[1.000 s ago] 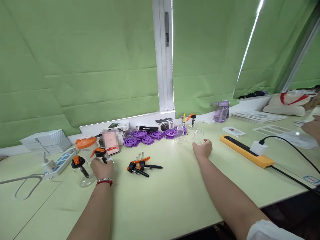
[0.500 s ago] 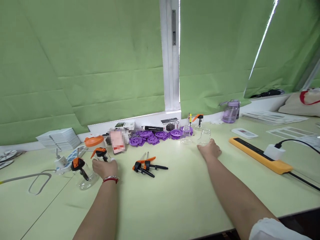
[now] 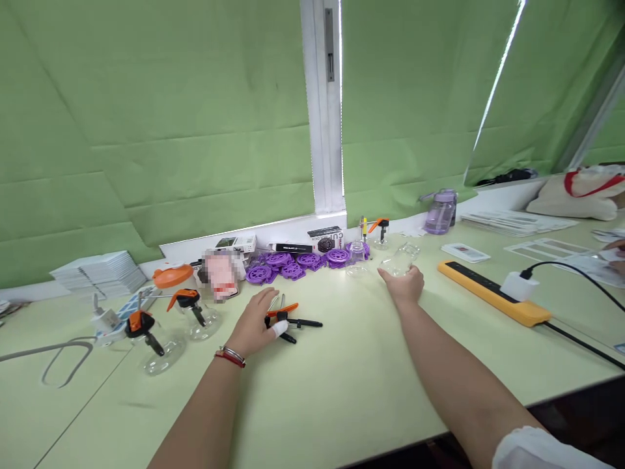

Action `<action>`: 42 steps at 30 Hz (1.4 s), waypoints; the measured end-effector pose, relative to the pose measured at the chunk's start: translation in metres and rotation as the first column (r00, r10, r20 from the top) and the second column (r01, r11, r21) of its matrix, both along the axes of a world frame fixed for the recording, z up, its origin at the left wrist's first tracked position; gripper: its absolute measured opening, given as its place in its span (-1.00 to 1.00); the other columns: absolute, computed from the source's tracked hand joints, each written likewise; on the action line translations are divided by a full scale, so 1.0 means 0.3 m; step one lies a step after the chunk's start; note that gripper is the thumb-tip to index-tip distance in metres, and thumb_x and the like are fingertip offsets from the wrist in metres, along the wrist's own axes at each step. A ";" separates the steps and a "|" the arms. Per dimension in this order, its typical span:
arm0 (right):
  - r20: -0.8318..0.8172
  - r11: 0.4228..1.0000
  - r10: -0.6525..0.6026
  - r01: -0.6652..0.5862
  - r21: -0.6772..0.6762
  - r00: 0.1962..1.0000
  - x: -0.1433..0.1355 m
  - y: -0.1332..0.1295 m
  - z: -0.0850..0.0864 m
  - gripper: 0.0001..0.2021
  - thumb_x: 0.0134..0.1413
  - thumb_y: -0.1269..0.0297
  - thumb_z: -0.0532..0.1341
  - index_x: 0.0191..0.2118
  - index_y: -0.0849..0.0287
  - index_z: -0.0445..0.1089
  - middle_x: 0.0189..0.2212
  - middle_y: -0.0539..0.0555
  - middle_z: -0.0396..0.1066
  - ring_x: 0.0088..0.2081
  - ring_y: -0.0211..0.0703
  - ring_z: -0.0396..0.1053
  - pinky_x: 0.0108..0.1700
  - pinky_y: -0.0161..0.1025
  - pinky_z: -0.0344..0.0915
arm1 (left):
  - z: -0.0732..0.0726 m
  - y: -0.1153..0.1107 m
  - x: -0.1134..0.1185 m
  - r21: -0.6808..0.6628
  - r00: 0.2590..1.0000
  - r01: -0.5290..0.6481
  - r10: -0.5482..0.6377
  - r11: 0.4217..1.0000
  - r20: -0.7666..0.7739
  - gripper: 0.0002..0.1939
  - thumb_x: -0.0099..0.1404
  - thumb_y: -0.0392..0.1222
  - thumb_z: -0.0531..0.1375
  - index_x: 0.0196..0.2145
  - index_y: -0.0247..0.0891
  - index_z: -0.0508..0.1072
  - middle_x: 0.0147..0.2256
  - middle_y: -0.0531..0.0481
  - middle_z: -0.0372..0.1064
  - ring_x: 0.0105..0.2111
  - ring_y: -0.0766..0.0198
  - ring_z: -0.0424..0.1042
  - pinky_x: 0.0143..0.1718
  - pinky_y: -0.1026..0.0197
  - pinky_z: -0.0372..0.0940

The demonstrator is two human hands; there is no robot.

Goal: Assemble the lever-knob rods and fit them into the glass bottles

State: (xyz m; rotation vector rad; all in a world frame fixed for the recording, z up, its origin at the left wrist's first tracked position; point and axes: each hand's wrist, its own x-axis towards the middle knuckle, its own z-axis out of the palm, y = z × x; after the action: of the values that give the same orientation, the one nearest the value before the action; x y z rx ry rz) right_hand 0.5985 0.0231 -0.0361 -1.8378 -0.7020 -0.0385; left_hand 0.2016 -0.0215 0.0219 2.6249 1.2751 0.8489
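My right hand point(image 3: 404, 284) grips a clear glass bottle point(image 3: 400, 258), which is tilted to the right. My left hand point(image 3: 257, 322) is open, fingers apart, at two black-and-orange trigger sprayer tops point(image 3: 305, 323) lying on the table; it partly hides them, and I cannot tell whether it touches them. A white wrap covers the left thumb. Left of that hand, two glass bottles stand with such tops fitted: a nearer one point(image 3: 163, 355) and a farther one point(image 3: 204, 324). Another clear glass bottle point(image 3: 357, 260) stands left of the right hand, without a top.
Purple plastic pieces point(image 3: 291, 268) lie along the back, before boxes. A further topped bottle point(image 3: 381, 238) stands by the wall. To the right are a yellow power strip point(image 3: 493, 292) with a plugged-in charger, a purple drinking bottle point(image 3: 440, 213) and papers. Another person's hand shows at the far right edge.
My left hand has left the farther topped bottle and moved right to the loose sprayer tops. The glass bottle in my right hand has tipped from upright to tilted. The view has shifted slightly.
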 end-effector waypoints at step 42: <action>-0.357 0.340 0.908 -0.882 0.327 0.218 -0.227 -0.087 0.088 -0.32 -0.33 0.22 0.41 -0.02 0.01 0.13 -0.21 0.01 0.20 -0.24 -0.18 0.29 -0.22 -0.16 0.33 | -0.031 0.018 0.070 -0.447 0.597 0.117 0.296 0.887 0.745 -0.45 -0.01 -0.10 0.29 -0.05 -0.19 0.27 -0.28 0.02 0.31 -0.25 0.24 0.38 -0.20 0.10 0.33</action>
State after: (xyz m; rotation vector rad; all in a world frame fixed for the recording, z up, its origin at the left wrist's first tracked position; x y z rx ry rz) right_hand 0.5304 -0.0029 -0.0098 -1.0128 -1.2849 1.1682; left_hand 0.2227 -0.0162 0.0127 1.4725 1.1251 1.3321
